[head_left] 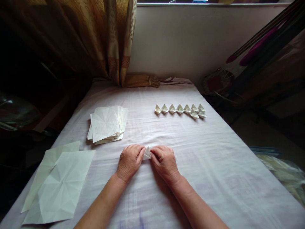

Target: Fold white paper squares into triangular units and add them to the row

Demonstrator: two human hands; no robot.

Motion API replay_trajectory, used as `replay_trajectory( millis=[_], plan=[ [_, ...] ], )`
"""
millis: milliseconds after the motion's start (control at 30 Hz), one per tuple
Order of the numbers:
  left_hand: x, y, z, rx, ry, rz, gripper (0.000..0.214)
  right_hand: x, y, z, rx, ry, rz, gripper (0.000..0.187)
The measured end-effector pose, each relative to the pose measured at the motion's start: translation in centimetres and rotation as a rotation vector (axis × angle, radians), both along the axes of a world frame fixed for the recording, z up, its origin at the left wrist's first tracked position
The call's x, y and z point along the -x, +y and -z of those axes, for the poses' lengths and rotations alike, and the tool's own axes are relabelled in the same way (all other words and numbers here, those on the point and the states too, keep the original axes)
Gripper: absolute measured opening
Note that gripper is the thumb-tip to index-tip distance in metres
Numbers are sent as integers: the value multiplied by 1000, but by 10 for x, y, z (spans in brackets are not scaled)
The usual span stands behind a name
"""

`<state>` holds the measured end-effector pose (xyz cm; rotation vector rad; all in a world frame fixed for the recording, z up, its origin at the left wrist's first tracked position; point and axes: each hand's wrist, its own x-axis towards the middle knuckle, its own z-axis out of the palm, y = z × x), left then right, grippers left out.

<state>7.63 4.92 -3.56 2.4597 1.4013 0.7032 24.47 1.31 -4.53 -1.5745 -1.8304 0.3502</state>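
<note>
A small folded piece of white paper (147, 154), with a triangular top, is pinched between my two hands near the middle of the bed-like surface. My left hand (130, 160) is closed on its left side, thumb and fingers together. On the right side, my right hand (165, 161) grips the same piece at its edge. The fingers cover part of the folded paper. Further off to the right stand several small folded paper boats (172, 108), most in a row, with a few bunched at the right end.
A stack of white paper squares (106, 122) lies left of my hands. Larger creased sheets (60, 187) overlap at the near left. A pale cloth (214, 165) covers the surface. Behind it hang a gold curtain (114, 41) and a wall (171, 38). A plastic bag (283, 171) sits at the right.
</note>
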Motion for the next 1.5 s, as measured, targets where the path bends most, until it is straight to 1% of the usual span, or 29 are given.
replay_trajectory(
  millis=[67, 233, 367, 433, 533, 600, 667, 700, 767, 800, 900, 967, 1067, 1167, 1233, 1300, 1367, 1500],
  plan=[
    [-2, -1, 0, 17, -30, -4, 22, 0, 2, 0, 9, 8, 7, 12],
    [0, -11, -2, 88, -62, 50, 22, -1, 1, 2, -13, 15, 10, 13],
    [-1, -21, -3, 123, -83, 33, 24, -2, 1, 4, -14, 49, 11, 15],
    [-3, -23, -2, 132, -76, 17, 21, -5, 0, 5, -6, 87, -15, 19],
    [-6, -22, 0, 156, -89, -25, 9, -11, -1, 3, 2, 159, -88, 29],
    [-6, -17, 0, 197, -140, -80, 9, -14, 0, -2, 45, 232, -142, 34],
    [-6, -9, -1, 257, -219, -122, 18, -16, 6, -6, 141, 330, -176, 35],
    [-5, -4, -3, 284, -259, -131, 23, -16, 11, -8, 200, 388, -186, 32],
    [-5, 8, -7, 314, -326, -138, 27, -15, 26, -11, 281, 495, -185, 14],
    [-6, 14, -9, 322, -357, -146, 28, -14, 35, -11, 294, 549, -196, 13],
    [-8, 32, -13, 395, -493, -175, 21, -10, 61, -10, 263, 691, -212, 15],
    [-10, 41, -12, 494, -638, -199, 27, -7, 74, -7, 217, 743, -193, 15],
    [-13, 47, -7, 647, -861, -279, 41, -3, 81, -4, 170, 777, -159, 16],
    [-13, 46, -4, 749, -952, -307, 49, -3, 80, -2, 180, 798, -155, 16],
    [-13, 44, -4, 764, -964, -311, 50, -4, 78, -2, 210, 816, -179, 16],
    [-12, 43, -3, 745, -962, -326, 47, -6, 78, -3, 233, 836, -184, 17],
    [-12, 42, -1, 702, -946, -343, 43, -9, 77, -4, 251, 847, -192, 19],
    [-11, 39, 3, 614, -898, -352, 36, -10, 76, -7, 315, 882, -254, 21]
  ],
)
